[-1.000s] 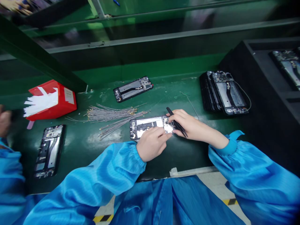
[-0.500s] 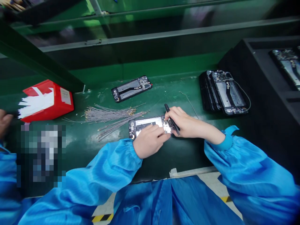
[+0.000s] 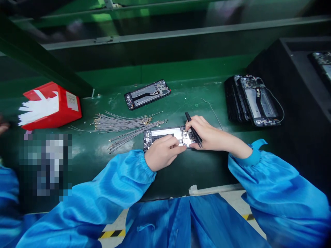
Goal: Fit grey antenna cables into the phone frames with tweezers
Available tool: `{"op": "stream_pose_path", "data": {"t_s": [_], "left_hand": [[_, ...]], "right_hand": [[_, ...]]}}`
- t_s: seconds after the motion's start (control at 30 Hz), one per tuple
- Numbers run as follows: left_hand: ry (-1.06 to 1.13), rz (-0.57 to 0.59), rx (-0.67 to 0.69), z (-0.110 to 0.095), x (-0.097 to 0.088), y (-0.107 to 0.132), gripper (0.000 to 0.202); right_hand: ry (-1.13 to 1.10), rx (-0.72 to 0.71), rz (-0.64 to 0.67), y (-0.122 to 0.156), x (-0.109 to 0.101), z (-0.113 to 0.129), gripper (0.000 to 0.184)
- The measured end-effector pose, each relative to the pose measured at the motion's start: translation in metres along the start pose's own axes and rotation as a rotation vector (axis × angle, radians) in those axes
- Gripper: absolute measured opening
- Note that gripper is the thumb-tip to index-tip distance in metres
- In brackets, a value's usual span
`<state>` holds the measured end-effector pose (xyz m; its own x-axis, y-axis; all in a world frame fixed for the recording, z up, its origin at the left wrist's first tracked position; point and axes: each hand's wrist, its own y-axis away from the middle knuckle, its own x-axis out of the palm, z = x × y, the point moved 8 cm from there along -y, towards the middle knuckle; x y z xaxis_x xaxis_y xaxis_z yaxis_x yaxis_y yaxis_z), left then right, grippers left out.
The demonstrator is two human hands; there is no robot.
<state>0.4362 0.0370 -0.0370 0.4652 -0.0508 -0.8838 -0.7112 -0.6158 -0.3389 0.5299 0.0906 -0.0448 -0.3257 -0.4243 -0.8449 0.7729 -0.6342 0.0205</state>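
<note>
An opened phone frame (image 3: 162, 135) lies flat on the green bench in front of me, its inner parts facing up. My left hand (image 3: 162, 153) rests on its near edge with fingers curled and pinched against the frame. My right hand (image 3: 207, 135) is closed on black tweezers (image 3: 192, 129), whose tips point down at the frame's right end. Both arms are in blue sleeves.
A bundle of thin grey cables (image 3: 124, 126) lies left of the frame. Another phone frame (image 3: 147, 94) sits farther back. A stack of frames (image 3: 252, 100) stands at the right beside a black rack (image 3: 297, 69). A red box (image 3: 50, 105) is at the left. A co-worker's blue sleeve (image 3: 9, 193) shows at far left.
My hands stay on the phone frame with small shifts; the tweezers tilt a little more upright. The view has drifted slightly.
</note>
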Motion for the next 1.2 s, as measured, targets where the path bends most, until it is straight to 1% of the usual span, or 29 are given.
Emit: {"op": "stream_pose_path", "data": {"t_s": [0.17, 0.4, 0.53, 0.7, 1.03, 1.2], "left_hand": [[0.002, -0.002, -0.004, 0.000, -0.001, 0.000, 0.027], [-0.004, 0.024, 0.002, -0.001, 0.000, 0.001, 0.027], [0.019, 0.017, -0.006, 0.000, -0.001, 0.001, 0.026], [0.027, 0.018, -0.006, 0.001, -0.001, 0.002, 0.026], [0.047, 0.022, -0.018, 0.001, 0.000, 0.001, 0.026], [0.080, 0.021, -0.030, 0.002, -0.001, 0.001, 0.024]], "right_hand": [[-0.008, 0.001, 0.015, 0.000, 0.000, 0.000, 0.039], [0.061, 0.068, 0.046, -0.007, 0.003, 0.002, 0.038], [0.072, 0.087, 0.061, -0.007, 0.003, 0.002, 0.037], [0.058, 0.072, 0.046, -0.005, 0.002, 0.001, 0.038], [0.132, 0.125, 0.026, -0.013, 0.005, 0.004, 0.037], [0.143, 0.122, 0.023, -0.012, 0.006, 0.004, 0.038]]}}
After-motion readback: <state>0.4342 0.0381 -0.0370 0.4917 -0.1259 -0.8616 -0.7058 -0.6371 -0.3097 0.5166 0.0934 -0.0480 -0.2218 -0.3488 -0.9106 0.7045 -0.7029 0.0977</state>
